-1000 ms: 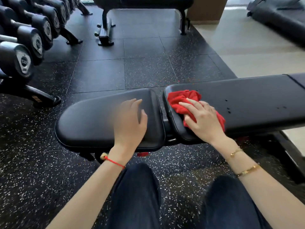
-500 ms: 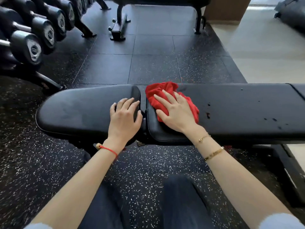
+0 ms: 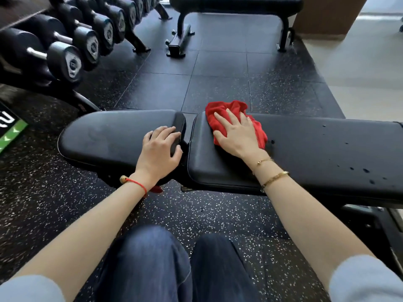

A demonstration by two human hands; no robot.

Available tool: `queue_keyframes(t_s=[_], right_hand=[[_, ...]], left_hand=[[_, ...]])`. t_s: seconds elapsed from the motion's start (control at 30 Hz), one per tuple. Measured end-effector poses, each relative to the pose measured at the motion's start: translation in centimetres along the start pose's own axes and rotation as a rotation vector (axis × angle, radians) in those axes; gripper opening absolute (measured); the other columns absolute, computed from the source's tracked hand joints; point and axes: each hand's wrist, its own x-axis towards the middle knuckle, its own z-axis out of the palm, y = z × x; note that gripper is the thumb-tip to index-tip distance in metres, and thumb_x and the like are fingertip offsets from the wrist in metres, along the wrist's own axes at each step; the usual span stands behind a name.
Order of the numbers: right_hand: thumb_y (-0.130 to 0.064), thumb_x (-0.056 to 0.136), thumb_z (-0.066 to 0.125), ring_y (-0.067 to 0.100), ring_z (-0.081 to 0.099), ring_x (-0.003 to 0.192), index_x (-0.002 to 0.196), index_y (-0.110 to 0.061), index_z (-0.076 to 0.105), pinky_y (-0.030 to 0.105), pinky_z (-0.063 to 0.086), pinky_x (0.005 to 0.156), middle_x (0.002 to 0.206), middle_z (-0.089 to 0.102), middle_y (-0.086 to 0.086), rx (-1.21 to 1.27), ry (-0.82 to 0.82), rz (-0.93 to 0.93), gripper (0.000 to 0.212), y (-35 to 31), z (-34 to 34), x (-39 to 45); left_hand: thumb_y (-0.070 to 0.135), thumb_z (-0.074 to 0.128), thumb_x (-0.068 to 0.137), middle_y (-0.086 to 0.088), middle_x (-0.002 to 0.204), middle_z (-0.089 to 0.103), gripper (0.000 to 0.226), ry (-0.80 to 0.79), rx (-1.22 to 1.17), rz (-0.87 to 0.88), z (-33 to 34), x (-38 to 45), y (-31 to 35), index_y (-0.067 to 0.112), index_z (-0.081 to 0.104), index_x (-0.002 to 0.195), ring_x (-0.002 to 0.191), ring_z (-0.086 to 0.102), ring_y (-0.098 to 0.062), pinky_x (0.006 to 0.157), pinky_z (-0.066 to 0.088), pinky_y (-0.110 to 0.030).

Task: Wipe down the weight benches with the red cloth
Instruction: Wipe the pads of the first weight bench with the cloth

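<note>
Left hand: left hand point(image 3: 160, 150) rests on the seat pad point(image 3: 113, 136) at its inner end, fingers loosely bent over the pad's edge, gripping nothing that I can make out; it looks like a brace
Right hand: right hand point(image 3: 236, 136) lies flat with fingers straight and spread, pressing the red cloth point(image 3: 220, 114) down onto the long back pad point(image 3: 327, 153), not pinching it
Cloth: bunched under the right palm, spilling out beyond the fingertips and to the hand's outer side, at the pad's far corner next to the gap between the two pads
Pad axis: the back pad runs lengthways out to the right of the right hand, across the body
Unwiped stretch: dark droplets point(image 3: 366, 171) sit well out to the right of the cloth, some near the close edge
Next move, by my judgement: a sweep rightward along the pad's length, right hand being the nearer one
Farther off: second bench point(image 3: 235, 3) beyond the fingertips, dumbbell rack point(image 3: 65, 59) far left
</note>
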Motion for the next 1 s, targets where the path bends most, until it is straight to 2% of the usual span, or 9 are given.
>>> queue_keyframes(t_s=[0.13, 0.23, 0.37, 0.53, 0.67, 0.77, 0.9, 1.0], right_hand=[[-0.050, 0.093, 0.044, 0.031, 0.016, 0.149, 0.148, -0.046, 0.031, 0.044, 0.008, 0.123, 0.162, 0.023, -0.005, 0.053, 0.061, -0.181, 0.056, -0.3, 0.8, -3.4], [-0.050, 0.092, 0.044, 0.028, 0.020, 0.148, 0.146, -0.047, 0.034, 0.042, 0.010, 0.123, 0.160, 0.028, -0.008, 0.072, 0.098, -0.241, 0.056, 1.5, 0.8, -5.1], [-0.049, 0.094, 0.045, 0.028, 0.020, 0.148, 0.147, -0.046, 0.032, 0.043, 0.009, 0.123, 0.161, 0.026, -0.008, 0.029, 0.101, -0.113, 0.055, 3.3, 0.4, -2.4], [-0.049, 0.096, 0.040, 0.034, 0.018, 0.147, 0.150, -0.044, 0.029, 0.043, 0.009, 0.122, 0.163, 0.019, -0.005, -0.002, 0.030, -0.061, 0.055, -0.1, 0.4, 2.0], [-0.048, 0.093, 0.044, 0.031, 0.022, 0.146, 0.146, -0.045, 0.036, 0.042, 0.013, 0.122, 0.161, 0.026, -0.006, 0.026, 0.047, -0.252, 0.054, -2.7, 1.3, -1.9], [-0.051, 0.089, 0.041, 0.027, 0.024, 0.147, 0.145, -0.047, 0.036, 0.045, 0.014, 0.122, 0.159, 0.029, -0.009, 0.060, 0.031, -0.341, 0.057, -1.3, 1.3, -5.3], [-0.049, 0.093, 0.042, 0.025, 0.022, 0.148, 0.148, -0.046, 0.032, 0.044, 0.012, 0.122, 0.160, 0.026, -0.009, 0.021, 0.049, -0.220, 0.055, 1.8, 0.6, -3.8], [-0.048, 0.097, 0.040, 0.030, 0.019, 0.148, 0.150, -0.044, 0.027, 0.043, 0.009, 0.122, 0.163, 0.020, -0.007, -0.005, 0.038, -0.080, 0.055, 1.4, 0.0, 0.2]], left_hand=[[0.032, 0.048, 0.083, -0.002, 0.135, 0.062, 0.047, 0.031, -0.004, 0.004, 0.4, 0.1, -0.3, 0.015, 0.067, 0.123, 0.131, 0.051, -0.023, 0.112, 0.034, -0.045], [0.030, 0.051, 0.083, -0.005, 0.136, 0.061, 0.046, 0.056, 0.001, -0.017, 0.6, 0.1, -0.4, 0.014, 0.067, 0.123, 0.130, 0.051, -0.025, 0.110, 0.036, -0.046], [0.031, 0.050, 0.084, -0.006, 0.136, 0.061, 0.046, 0.087, 0.023, -0.026, 0.8, -0.3, -0.4, 0.014, 0.066, 0.124, 0.129, 0.052, -0.025, 0.110, 0.037, -0.045], [0.030, 0.051, 0.085, -0.005, 0.132, 0.064, 0.043, 0.099, 0.022, -0.035, 0.9, -0.2, -0.6, 0.012, 0.068, 0.120, 0.126, 0.054, -0.024, 0.108, 0.039, -0.044], [0.027, 0.053, 0.083, -0.005, 0.131, 0.064, 0.043, 0.110, 0.017, -0.034, 0.9, -0.3, -0.5, 0.012, 0.068, 0.121, 0.125, 0.055, -0.024, 0.108, 0.040, -0.045], [0.026, 0.054, 0.083, -0.005, 0.132, 0.064, 0.042, 0.114, 0.011, -0.033, 0.9, -0.5, -0.6, 0.012, 0.068, 0.121, 0.126, 0.055, -0.024, 0.109, 0.040, -0.045], [0.025, 0.054, 0.084, -0.006, 0.133, 0.063, 0.042, 0.120, 0.012, -0.024, 0.9, -0.6, -0.8, 0.012, 0.068, 0.121, 0.127, 0.055, -0.024, 0.109, 0.039, -0.044], [0.025, 0.053, 0.084, -0.005, 0.132, 0.064, 0.041, 0.124, 0.009, -0.028, 0.9, -0.6, -0.8, 0.012, 0.068, 0.121, 0.126, 0.055, -0.023, 0.109, 0.040, -0.043]])
